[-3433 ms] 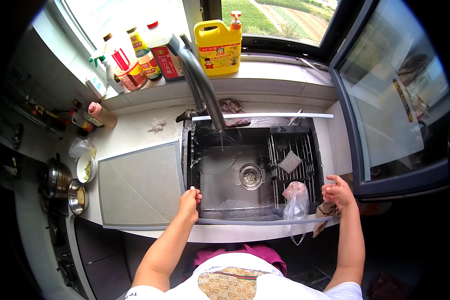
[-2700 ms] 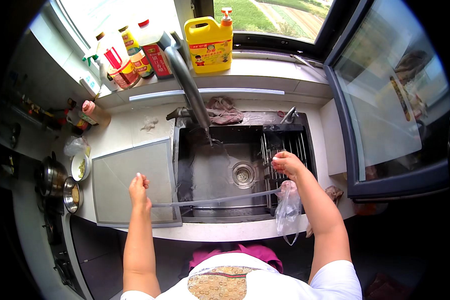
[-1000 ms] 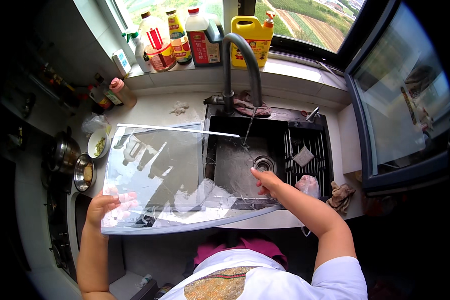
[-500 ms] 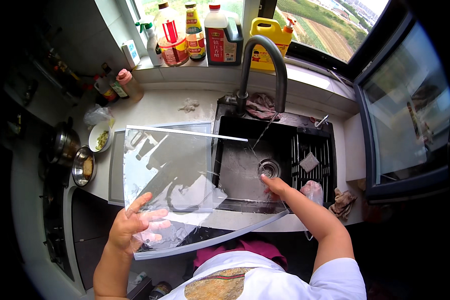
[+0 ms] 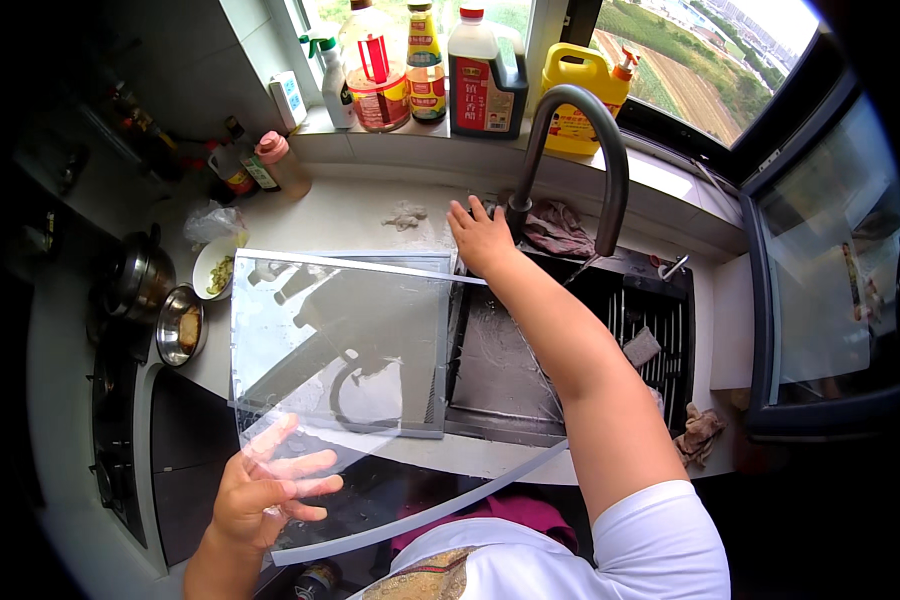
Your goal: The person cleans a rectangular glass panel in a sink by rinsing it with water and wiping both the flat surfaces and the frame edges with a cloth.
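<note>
A clear glass shelf panel (image 5: pixel 305 330) with pale edge strips lies tilted in front of me, partly over the sink. My left hand (image 5: pixel 275 480) holds it by the lower left, thumb and spread fingers around its edge. My right hand (image 5: pixel 482 240) is stretched out, fingers apart, beside the base of the dark gooseneck faucet (image 5: pixel 615 180); its palm hides the lever area. A thin bit of water shows at the spout. Below my right forearm is the dark sink (image 5: pixel 495 365), its drain hidden by the arm.
A second framed panel (image 5: pixel 425 420) lies on the counter under the glass. On the right of the sink are a rack (image 5: pixel 618 310) and a sponge (image 5: pixel 642 346). Bowls (image 5: pixel 180 325) stand left; bottles (image 5: pixel 487 80) line the sill. An open window sash (image 5: pixel 830 260) juts in at right.
My right hand has moved from over the drain up to the faucet base. The glass panel's near edge has come lower, toward me, still in my left hand. The view has shifted slightly.
</note>
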### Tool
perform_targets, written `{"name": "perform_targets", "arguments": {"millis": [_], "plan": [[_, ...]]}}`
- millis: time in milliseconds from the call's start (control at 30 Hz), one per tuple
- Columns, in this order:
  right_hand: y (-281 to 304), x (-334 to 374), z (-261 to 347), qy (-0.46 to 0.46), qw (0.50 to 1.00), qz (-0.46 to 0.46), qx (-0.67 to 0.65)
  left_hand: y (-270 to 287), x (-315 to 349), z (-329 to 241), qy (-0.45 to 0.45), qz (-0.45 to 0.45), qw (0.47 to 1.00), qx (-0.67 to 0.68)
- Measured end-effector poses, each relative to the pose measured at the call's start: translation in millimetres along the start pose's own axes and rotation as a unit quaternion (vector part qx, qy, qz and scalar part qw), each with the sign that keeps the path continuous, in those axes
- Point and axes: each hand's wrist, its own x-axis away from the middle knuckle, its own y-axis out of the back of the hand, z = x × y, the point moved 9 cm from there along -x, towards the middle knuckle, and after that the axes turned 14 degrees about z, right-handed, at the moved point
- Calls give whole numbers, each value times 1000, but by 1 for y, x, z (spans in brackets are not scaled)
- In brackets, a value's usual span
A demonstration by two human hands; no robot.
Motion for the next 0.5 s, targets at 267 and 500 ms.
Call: {"name": "perform_targets", "arguments": {"millis": [267,500], "plan": [[3,13,4,-26,996,19,79,-3,-4,-1,3,1,1000,-9],[-52,129,-14,-28,967,126,-219,-3,-13,6,20,29,999,1]]}}
